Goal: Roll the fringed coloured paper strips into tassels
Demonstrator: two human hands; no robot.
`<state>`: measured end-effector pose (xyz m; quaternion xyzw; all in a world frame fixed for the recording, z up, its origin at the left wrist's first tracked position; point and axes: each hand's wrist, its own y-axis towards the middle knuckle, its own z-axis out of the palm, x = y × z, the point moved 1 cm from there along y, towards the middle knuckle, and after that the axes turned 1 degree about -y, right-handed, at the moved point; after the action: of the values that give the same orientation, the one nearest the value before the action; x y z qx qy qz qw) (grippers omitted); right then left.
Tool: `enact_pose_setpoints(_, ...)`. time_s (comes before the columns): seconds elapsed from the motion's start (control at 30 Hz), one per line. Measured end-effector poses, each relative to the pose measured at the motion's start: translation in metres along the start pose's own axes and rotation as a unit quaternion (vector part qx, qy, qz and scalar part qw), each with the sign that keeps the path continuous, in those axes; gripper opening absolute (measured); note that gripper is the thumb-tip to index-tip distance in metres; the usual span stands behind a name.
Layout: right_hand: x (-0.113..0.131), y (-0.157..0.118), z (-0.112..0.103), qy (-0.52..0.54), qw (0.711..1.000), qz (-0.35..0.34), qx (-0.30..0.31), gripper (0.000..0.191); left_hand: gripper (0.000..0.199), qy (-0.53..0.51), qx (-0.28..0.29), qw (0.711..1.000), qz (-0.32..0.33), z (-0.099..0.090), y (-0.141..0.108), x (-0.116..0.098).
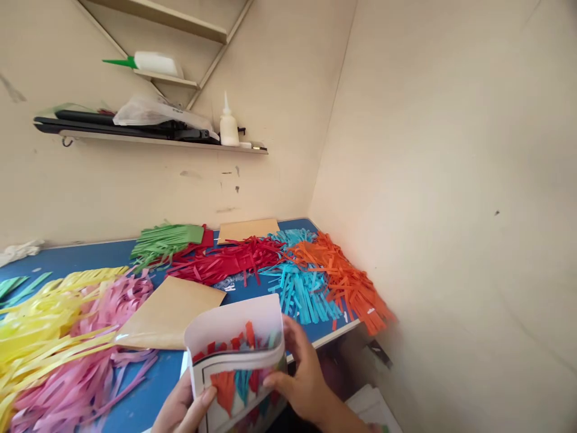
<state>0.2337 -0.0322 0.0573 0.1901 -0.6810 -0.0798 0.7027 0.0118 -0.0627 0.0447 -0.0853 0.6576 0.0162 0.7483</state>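
Our left grip [183, 410] and right grip [300, 377] pinch a curled white sheet [234, 320] bearing coloured paper strips [224, 391] at the near edge of the blue table [144, 391], bowed so its face shows, beside heaps of cut paper fringe [304, 294].

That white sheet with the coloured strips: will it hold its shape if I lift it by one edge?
Probably not: the white sheet bows into a curl between the left hand and right hand, so it looks floppy. It should feel light, like paper. I can't tell whether the coloured strips on it are stuck down, so they might slip if it tips.
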Motion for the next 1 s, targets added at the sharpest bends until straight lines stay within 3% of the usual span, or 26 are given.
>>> enact_pose_setpoints(0.1, -0.015, 0.000, 0.016, 0.030, 0.999, 0.015, -0.038, 0.062, 0.052, -0.021, -0.028, 0.999, -0.011, 0.003, 0.006, 0.008)
enact_pose_setpoints(0.17, -0.025, 0.002, 0.021, 0.033, 0.998, 0.018, -0.054, 0.055, 0.051, -0.015, -0.051, 0.998, -0.015, 0.003, 0.012, 0.016)
enact_pose_setpoints(0.33, -0.055, -0.001, 0.023, -0.007, 0.997, 0.015, -0.081, 0.051, 0.053, 0.026, -0.055, 0.998, 0.006, 0.001, 0.020, 0.036)
enact_pose_setpoints(0.47, -0.067, -0.025, 0.028, -0.062, 0.996, 0.045, -0.044, 0.053, 0.054, 0.091, -0.130, 0.985, 0.062, -0.005, 0.012, 0.042)
enact_pose_setpoints(0.57, -0.070, -0.044, 0.033, -0.152, 0.986, 0.061, -0.010, 0.050, 0.049, 0.128, -0.179, 0.972, 0.077, -0.009, 0.007, 0.047)
enact_pose_setpoints(0.67, -0.071, -0.050, 0.035, -0.202, 0.977, 0.072, -0.015, 0.048, 0.043, 0.150, -0.207, 0.963, 0.083, -0.008, 0.007, 0.049)
enact_pose_setpoints(1.0, -0.069, -0.046, 0.029, -0.207, 0.975, 0.083, -0.021, 0.034, 0.037, 0.275, -0.220, 0.931, 0.096, 0.001, 0.012, 0.046)
